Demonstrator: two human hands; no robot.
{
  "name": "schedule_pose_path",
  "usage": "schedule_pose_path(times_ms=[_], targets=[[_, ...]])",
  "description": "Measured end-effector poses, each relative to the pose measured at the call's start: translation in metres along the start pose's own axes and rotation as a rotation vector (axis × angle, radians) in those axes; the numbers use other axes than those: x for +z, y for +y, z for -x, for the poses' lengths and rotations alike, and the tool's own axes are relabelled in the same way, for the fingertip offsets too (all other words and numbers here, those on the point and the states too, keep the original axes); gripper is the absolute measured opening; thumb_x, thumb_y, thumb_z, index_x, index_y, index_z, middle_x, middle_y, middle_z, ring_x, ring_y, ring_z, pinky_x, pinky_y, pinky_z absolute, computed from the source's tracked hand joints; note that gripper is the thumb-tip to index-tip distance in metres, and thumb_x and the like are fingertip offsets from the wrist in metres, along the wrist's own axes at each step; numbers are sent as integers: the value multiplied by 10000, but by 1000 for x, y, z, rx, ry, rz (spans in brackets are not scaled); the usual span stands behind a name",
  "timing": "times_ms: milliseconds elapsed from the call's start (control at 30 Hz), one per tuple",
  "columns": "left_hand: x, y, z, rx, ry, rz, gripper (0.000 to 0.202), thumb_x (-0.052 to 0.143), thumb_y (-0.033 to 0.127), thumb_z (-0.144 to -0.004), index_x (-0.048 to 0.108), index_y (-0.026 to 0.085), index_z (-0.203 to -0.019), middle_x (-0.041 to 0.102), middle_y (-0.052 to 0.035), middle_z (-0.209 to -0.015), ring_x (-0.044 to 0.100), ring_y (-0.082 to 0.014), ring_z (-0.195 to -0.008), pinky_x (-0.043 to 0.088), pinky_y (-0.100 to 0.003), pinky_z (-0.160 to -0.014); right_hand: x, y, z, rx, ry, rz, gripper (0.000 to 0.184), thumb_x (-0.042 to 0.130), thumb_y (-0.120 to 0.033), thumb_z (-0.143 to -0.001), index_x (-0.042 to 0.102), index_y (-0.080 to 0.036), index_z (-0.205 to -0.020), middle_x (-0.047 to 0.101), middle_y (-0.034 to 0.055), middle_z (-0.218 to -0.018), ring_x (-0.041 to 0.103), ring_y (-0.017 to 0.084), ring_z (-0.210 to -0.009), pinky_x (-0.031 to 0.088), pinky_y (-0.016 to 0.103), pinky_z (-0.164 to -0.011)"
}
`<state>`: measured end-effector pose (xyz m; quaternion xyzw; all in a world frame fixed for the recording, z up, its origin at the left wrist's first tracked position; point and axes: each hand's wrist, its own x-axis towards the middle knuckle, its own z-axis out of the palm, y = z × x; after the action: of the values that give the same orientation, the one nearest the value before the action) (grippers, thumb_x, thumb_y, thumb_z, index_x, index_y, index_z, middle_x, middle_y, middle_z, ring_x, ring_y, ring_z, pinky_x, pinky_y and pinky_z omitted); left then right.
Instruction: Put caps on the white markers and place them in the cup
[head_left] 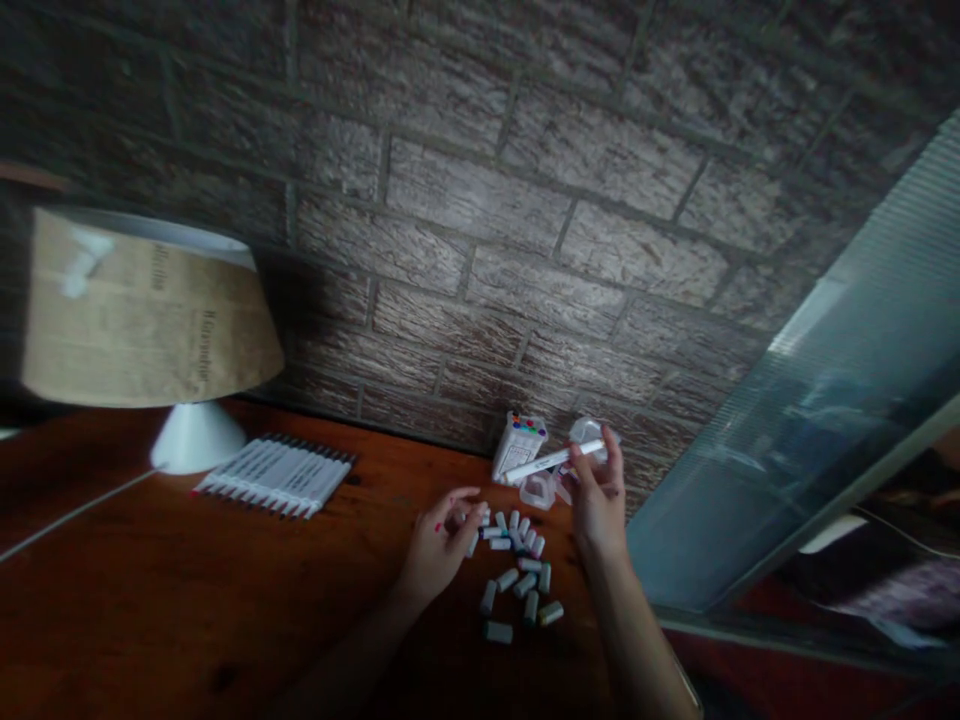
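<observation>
My right hand (pixel 600 495) holds a white marker (pixel 551 463) slanted in the air, pinched near its upper right end between thumb and fingers. Lower and to the left, my left hand (pixel 441 540) curls its fingers at the edge of a spread of caps. A pale piece between its thumb and fingers looks like a marker cap, partly hidden. Several loose marker caps (pixel 525 583), white with coloured ends, lie scattered on the table between my forearms. Behind the held marker stands a clear case (pixel 517 450) packed with colour-tipped markers. Its clear plastic parts (pixel 538 490) lie beside it.
Several white markers (pixel 277 475) lie side by side in a row on the wooden table (pixel 352 610). A lamp (pixel 199 437) with a paper-like shade stands at the left, its cord trailing off. A brick wall (pixel 480 200) rises behind, and a glass panel (pixel 750 450) borders the right.
</observation>
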<state>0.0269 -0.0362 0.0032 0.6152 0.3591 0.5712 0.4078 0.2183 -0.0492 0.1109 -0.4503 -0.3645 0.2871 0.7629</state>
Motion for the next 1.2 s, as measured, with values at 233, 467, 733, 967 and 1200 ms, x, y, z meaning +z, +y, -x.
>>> schedule_pose_path(times_ms=[233, 467, 733, 967, 1200], targets=[[3, -2, 1, -36, -69, 26, 445, 574, 561, -939, 723, 151, -1026, 654, -15, -652, 607, -144, -600, 477, -231, -594, -5, -43, -90, -456, -14, 424, 655, 728, -515, -782, 558, -194, -1327, 579, -34, -713, 533, 139, -641, 439, 273, -618], [-2, -1, -3, -27, -71, 30, 435, 567, 563, -937, 709, 154, -974, 627, -5, -629, 595, -146, -588, 456, -230, -583, 20, -26, -121, -585, -123, 709, 490, 611, -465, -852, 592, -187, -1256, 606, 3, -775, 617, 179, -740, 494, 324, -747], [1, -8, -2, -4, -82, 28, 410, 540, 542, -970, 700, 167, -931, 607, 6, -624, 579, -134, -585, 439, -220, -585, 38, -19, -123, -539, -194, 938, 446, 568, -391, -881, 608, -178, -1271, 661, 22, -813, 656, 186, -769, 482, 312, -776], [4, -3, 0, 2, -97, 18, 406, 527, 528, -977, 705, 166, -927, 591, 10, -603, 565, -129, -568, 421, -215, -563, 30, -17, -120, -551, -216, 1005, 468, 591, -381, -875, 634, -180, -1296, 700, 30, -837, 652, 175, -753, 484, 305, -782], [2, 3, -1, 6, -106, -7, 401, 517, 519, -972, 696, 165, -919, 592, 14, -583, 570, -131, -547, 419, -222, -559, 29, 10, -117, -356, -346, 1125, 384, 608, -358, -904, 715, -174, -1223, 739, 32, -766, 635, 155, -652, 471, 270, -686]])
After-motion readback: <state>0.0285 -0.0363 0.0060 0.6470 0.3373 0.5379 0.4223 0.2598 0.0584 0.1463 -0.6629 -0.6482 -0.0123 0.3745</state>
